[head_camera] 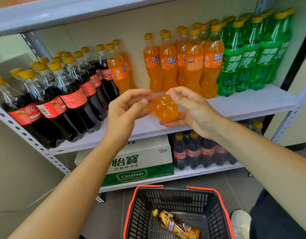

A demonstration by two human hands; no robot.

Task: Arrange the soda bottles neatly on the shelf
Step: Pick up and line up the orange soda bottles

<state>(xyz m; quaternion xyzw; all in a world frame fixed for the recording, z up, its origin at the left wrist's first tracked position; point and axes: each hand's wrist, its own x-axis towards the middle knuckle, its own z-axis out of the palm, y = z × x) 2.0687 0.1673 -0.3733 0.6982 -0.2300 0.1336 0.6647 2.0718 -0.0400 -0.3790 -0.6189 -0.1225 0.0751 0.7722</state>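
I hold an orange soda bottle (163,108) base-first toward me, just above the front of the white shelf (243,105). My left hand (126,109) curls round its left side, thumb on the plastic. My right hand (193,109) grips it from the right, with fingers under and over it. The bottle's neck and cap are hidden. On the shelf stand dark cola bottles (69,94) at the left, two orange bottles (117,69) beside them, a group of orange soda bottles (183,61) in the middle and green soda bottles (248,57) at the right.
A black basket with red rim (131,213) sits on the floor below, holding one amber tea bottle (176,225). The lower shelf carries a green-and-white water carton (140,163) and a pack of cola bottles (200,152). Another shelf board runs overhead.
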